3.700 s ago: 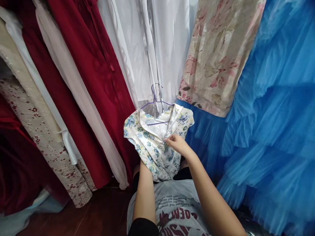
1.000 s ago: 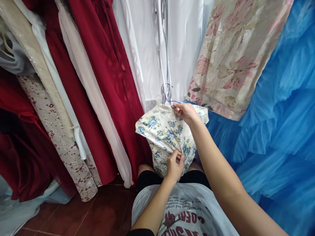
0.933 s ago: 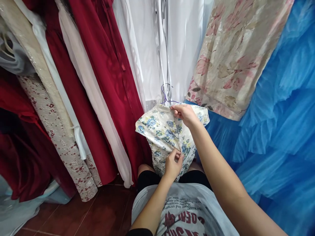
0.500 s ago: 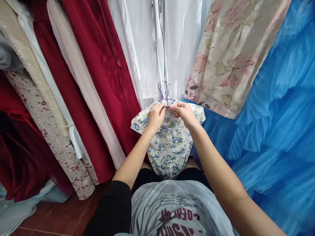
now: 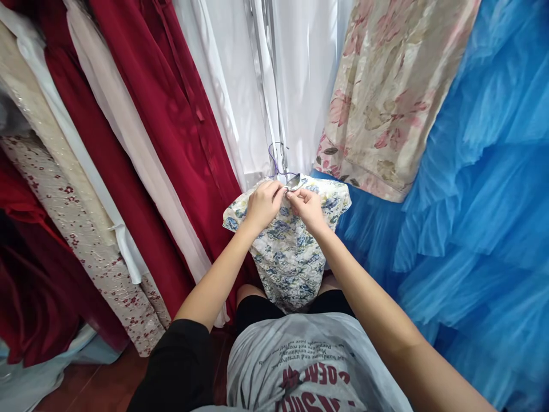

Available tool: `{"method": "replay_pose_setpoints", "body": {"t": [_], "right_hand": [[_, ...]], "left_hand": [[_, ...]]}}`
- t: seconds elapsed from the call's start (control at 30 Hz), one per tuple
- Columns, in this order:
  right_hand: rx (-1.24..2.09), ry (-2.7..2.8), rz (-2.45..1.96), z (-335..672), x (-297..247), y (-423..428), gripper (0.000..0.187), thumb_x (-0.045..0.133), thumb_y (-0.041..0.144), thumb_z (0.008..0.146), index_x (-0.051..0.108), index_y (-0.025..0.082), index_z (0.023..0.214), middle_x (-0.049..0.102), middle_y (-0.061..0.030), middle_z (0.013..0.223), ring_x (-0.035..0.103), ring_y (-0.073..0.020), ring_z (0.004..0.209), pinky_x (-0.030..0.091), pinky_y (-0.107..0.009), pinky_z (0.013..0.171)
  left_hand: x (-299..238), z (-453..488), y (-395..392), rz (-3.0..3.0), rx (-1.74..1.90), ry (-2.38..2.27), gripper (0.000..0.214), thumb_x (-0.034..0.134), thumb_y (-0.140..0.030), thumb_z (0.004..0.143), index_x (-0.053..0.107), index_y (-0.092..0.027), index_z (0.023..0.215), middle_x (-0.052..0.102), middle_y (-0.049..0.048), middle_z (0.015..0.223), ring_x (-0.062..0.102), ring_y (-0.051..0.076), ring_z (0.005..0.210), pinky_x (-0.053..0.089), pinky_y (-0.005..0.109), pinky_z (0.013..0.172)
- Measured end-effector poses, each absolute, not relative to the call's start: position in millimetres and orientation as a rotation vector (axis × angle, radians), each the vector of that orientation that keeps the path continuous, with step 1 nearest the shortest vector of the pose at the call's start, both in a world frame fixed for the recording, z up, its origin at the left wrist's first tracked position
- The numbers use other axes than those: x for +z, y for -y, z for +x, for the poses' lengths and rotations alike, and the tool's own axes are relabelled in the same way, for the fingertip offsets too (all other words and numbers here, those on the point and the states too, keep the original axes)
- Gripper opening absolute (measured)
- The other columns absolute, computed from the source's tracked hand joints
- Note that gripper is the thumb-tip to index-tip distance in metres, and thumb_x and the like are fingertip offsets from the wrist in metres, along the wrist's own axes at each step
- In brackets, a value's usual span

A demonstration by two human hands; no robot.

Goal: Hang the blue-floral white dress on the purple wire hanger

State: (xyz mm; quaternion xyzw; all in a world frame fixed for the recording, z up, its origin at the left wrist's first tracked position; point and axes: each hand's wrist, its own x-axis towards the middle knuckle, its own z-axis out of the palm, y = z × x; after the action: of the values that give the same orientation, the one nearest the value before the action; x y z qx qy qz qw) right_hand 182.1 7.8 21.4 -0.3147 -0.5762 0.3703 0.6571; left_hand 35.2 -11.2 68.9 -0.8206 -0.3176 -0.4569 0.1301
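Note:
A white garment with blue floral print (image 5: 287, 257) hangs in front of me on a thin purple hanger (image 5: 274, 160). Its short sleeves spread to both sides and its lower part reaches down between my legs. At the neckline, my left hand (image 5: 263, 205) pinches the collar edge from the left. My right hand (image 5: 307, 209) pinches the same edge just beside it, fingertips nearly meeting the left ones. Any small fastener between the fingertips is too small to make out.
Dark red dresses (image 5: 150, 103) and a flower-dotted pale dress (image 5: 90, 229) hang at left. White cloth (image 5: 295, 74) hangs behind the hanger. To the right are a beige skirt with pink flowers (image 5: 386, 114) and blue layered tulle (image 5: 480, 229). Reddish floor tiles (image 5: 103, 383) show lower left.
My right hand has moved left and down along the neckline, closer to my left hand. More of the collar opening now shows behind the fingers. The view has shifted slightly.

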Motion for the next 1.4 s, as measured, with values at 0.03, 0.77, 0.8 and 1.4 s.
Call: {"method": "replay_pose_setpoints", "body": {"t": [0.03, 0.77, 0.8, 1.4], "right_hand": [[0.846, 1.303, -0.721, 180, 21, -8, 0.04, 0.072, 0.057, 0.076, 0.052, 0.024, 0.067, 0.043, 0.0063, 0.048, 0.036, -0.0108, 0.045, 0.03, -0.026, 0.048], [1.407, 1.159, -0.645, 167, -17, 43, 0.027, 0.072, 0.042, 0.073, 0.06, 0.019, 0.066, 0.03, 0.0101, 0.045, 0.025, -0.0081, 0.043, 0.019, -0.024, 0.043], [1.434, 1.095, -0.641, 170, -21, 42, 0.026, 0.071, 0.043, 0.073, 0.059, 0.02, 0.068, 0.025, 0.0112, 0.046, 0.024, -0.0087, 0.042, 0.02, -0.024, 0.042], [1.199, 0.515, -0.715, 222, -65, 46, 0.014, 0.064, 0.036, 0.08, 0.06, 0.022, 0.081, 0.064, 0.0029, 0.066, 0.06, -0.0112, 0.057, 0.048, -0.021, 0.055]], "left_hand": [[72, 35, 11, -2.368, -1.372, 0.902, 0.019, 0.05, -0.025, 0.101, 0.064, -0.021, 0.089, 0.067, 0.0049, 0.089, 0.061, 0.021, 0.087, 0.043, 0.031, 0.079], [-27, -57, -51, -1.138, -3.443, 1.671, 0.024, 0.062, -0.038, 0.098, 0.064, -0.013, 0.1, 0.066, 0.0023, 0.089, 0.062, 0.013, 0.073, 0.055, 0.03, 0.068], [-37, -51, -47, -1.113, -3.484, 1.71, 0.026, 0.062, -0.038, 0.099, 0.064, -0.013, 0.104, 0.066, 0.0033, 0.093, 0.063, 0.014, 0.075, 0.056, 0.031, 0.069], [-41, 83, 58, -2.176, -3.556, 1.008, 0.026, 0.079, -0.041, 0.082, 0.068, -0.018, 0.088, 0.066, 0.0026, 0.089, 0.063, 0.014, 0.084, 0.051, 0.027, 0.083]]}}
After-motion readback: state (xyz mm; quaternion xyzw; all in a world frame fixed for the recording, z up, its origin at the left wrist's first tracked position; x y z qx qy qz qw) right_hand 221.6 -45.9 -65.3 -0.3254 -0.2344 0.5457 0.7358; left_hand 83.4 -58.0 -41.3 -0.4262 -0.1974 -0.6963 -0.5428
